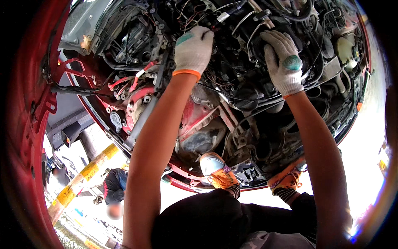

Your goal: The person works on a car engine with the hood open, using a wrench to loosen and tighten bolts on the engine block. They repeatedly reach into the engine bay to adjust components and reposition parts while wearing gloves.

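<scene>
I look down into the open engine bay point(232, 103) of a red car. My left hand point(191, 50), in a white knit glove with an orange cuff, reaches among black cables and wiring at the upper middle; its fingers curl into the harness, and I cannot tell what they hold. My right hand point(283, 58), also in a white glove, presses on a black rounded engine part point(286, 31) at the upper right, fingers wrapped over it. Both bare forearms rise from the lower edge.
My orange shoes point(219, 172) stand on the front frame of the bay. A white fluid tank point(346, 47) sits at the far right. The raised red hood point(25, 103) fills the left side. A yellow post point(83, 176) and another person in dark clothes point(114, 186) are at the lower left.
</scene>
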Demonstrator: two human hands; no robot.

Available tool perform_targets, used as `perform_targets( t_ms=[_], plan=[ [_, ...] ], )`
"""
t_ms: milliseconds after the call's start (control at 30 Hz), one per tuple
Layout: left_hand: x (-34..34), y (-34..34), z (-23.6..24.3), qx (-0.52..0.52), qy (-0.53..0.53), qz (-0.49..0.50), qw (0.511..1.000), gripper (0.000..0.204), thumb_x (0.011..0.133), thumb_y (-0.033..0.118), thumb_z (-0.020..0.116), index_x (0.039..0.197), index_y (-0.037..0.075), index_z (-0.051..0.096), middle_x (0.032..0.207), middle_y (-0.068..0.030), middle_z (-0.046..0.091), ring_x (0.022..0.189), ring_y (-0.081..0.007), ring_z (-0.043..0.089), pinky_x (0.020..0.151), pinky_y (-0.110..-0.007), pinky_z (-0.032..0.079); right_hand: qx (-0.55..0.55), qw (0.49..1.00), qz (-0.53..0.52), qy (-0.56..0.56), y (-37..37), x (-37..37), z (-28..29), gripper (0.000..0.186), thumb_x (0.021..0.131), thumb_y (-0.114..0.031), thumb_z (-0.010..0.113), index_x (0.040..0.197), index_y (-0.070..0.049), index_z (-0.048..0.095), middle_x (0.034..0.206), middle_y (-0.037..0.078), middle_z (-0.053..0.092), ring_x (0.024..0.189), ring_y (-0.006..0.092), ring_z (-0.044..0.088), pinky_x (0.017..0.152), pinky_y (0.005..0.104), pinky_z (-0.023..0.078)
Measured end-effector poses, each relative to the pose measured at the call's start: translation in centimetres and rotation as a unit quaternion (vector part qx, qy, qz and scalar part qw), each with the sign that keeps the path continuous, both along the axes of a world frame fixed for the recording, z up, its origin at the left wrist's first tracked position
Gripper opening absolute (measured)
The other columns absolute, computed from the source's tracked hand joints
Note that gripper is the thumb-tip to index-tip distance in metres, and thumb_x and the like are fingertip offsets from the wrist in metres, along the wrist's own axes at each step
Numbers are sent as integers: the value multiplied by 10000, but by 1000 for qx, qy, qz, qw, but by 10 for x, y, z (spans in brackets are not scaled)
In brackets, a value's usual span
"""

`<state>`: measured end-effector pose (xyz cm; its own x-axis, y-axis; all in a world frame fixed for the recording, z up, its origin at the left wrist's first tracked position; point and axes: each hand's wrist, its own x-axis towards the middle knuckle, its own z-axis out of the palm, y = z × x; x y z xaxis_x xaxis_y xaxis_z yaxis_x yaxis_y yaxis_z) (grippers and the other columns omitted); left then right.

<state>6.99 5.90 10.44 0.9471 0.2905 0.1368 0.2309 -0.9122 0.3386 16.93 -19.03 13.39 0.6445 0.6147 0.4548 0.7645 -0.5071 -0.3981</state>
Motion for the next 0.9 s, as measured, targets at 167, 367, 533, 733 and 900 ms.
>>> perform_targets(
  t_ms=[167,367,533,733,900],
  plan=[
    [-5,11,36,-318,78,143,934,389,955,401,642,1191,103,729,1083,-97,760,979,-279,721,897,-350,532,-2,1000,5,22,0,-1,3,277,964,-144,630,1222,-82,708,1251,131,712,1249,335,628,1154,483,417],
    [1,12,34,-266,67,62,960,375,964,374,632,1180,79,719,1037,-125,751,961,-291,718,877,-379,539,3,1000,7,15,-1,0,-2,273,975,-151,621,1227,-88,707,1266,128,707,1255,344,622,1151,484,419],
    [14,13,21,-190,76,-16,979,347,977,347,609,1145,62,716,956,-141,741,882,-297,721,844,-412,545,3,1000,13,11,-1,0,-1,277,975,-150,620,1233,-92,704,1267,117,707,1257,340,620,1156,480,413],
    [27,18,13,-143,85,-85,982,345,983,325,594,1121,36,724,877,-153,737,804,-280,724,813,-421,559,0,1000,15,10,-2,2,-2,274,971,-148,625,1227,-93,706,1259,108,712,1250,334,625,1153,479,417],
    [30,16,12,-104,124,-104,981,357,994,341,578,1129,44,723,980,-129,750,931,-328,716,869,-414,555,10,1000,17,12,1,1,-2,266,967,-145,632,1213,-87,715,1247,122,716,1223,347,636,1130,474,438]
  ],
)
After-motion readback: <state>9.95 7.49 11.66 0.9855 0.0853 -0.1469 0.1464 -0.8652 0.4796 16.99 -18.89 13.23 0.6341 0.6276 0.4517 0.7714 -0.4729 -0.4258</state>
